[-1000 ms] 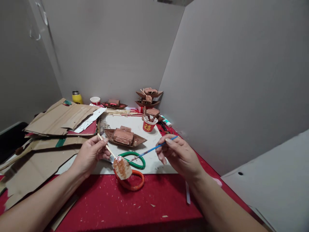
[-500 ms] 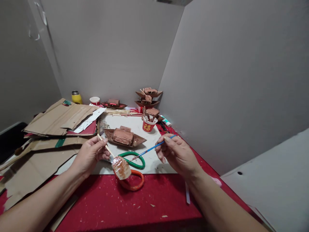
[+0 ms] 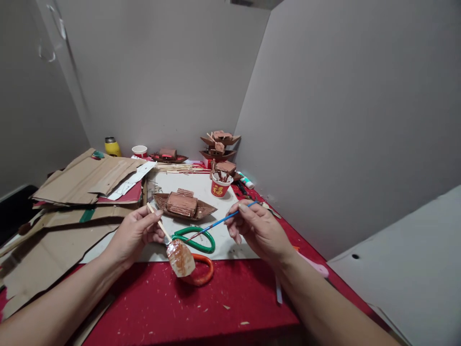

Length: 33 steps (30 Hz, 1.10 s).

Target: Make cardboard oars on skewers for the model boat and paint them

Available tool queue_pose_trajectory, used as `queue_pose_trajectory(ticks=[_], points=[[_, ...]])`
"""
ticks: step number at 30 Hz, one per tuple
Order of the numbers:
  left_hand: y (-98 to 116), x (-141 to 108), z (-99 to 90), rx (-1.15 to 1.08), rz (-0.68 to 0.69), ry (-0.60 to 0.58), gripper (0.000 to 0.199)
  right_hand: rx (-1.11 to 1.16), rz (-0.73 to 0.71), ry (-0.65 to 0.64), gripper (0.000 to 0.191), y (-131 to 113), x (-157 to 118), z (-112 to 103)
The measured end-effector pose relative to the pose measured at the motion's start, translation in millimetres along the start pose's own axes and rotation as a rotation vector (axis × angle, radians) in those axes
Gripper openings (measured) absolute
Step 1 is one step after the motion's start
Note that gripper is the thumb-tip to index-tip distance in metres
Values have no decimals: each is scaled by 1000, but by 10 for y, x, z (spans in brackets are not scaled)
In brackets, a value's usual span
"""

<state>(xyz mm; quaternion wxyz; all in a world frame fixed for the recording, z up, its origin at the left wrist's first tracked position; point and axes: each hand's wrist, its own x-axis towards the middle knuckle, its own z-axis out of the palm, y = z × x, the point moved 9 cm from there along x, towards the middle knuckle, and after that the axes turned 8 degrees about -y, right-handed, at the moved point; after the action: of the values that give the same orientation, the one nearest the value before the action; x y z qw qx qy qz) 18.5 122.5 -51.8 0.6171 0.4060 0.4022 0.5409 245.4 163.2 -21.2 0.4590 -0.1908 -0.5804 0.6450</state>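
Note:
My left hand (image 3: 142,230) is closed on the wooden stick of a small paddle (image 3: 181,260), whose oval blade points down toward me. Wet reddish-brown paint covers much of the blade, while its lower end stays pale. Between the fingers of my right hand (image 3: 254,226) is a thin blue paintbrush (image 3: 219,221), its tip at the blade's upper edge. Beneath them lie scissors with green and orange handles (image 3: 198,240), partly hidden by the paddle. A brown model boat (image 3: 184,205) with a ridged roof sits just beyond on a white sheet (image 3: 230,247).
Torn cardboard (image 3: 82,180) is piled on the left. A red paper cup (image 3: 221,185) with brown contents stands behind the boat. Farther back are stacked model boats (image 3: 219,144), thin wooden sticks (image 3: 176,168), a white cup (image 3: 139,151) and a yellow bottle (image 3: 112,147). A grey wall (image 3: 324,120) bounds the right.
The brush tip has shifted left and slightly up along the paddle's blade, and my right hand moved slightly left. The blade has dipped a little lower. The whole view shifted slightly.

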Motion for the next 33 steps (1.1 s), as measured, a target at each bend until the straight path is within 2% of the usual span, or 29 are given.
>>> queue_pose_trajectory(ticks=[8,15,25,31,33], points=[[26,-3,20,-24,9,-10,25,-18,73,-64,26,14,-37,85],[35,-3,15,-19,26,-16,23,23,24,-8,27,-8,-18,28],[38,-14,7,5,24,-4,22,-37,102,-173,26,77,-94,253],[49,-7,-3,25,33,10,22,-25,26,-88,26,4,-81,172],[43,-5,6,29,30,4,23,-34,21,-109,25,22,-78,199]])
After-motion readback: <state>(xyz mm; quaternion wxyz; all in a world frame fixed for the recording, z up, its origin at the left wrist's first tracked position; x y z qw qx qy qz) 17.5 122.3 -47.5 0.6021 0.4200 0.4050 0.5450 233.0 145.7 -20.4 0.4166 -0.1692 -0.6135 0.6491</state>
